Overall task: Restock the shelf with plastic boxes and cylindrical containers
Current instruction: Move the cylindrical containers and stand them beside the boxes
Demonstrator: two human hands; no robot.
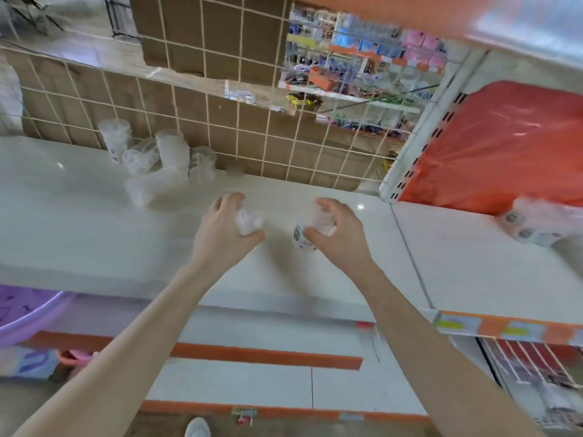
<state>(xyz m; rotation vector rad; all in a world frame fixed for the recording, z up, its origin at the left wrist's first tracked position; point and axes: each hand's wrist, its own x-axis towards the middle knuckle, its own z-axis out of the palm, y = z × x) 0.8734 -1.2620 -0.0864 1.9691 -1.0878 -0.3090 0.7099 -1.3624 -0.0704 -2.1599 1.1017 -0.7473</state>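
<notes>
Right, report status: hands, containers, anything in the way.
Left hand grips a clear container; right hand grips a labelled clear container. Both above the white shelf. Tipped container lies ahead-left, before the standing containers.

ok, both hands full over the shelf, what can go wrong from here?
1. The cluster of clear plastic cylindrical containers at the back of the white shelf is untidy, one lying on its side; setting new ones beside it may topple more.
2. The left hand and right hand each grip one small clear container; releasing both together could let one roll.
</notes>
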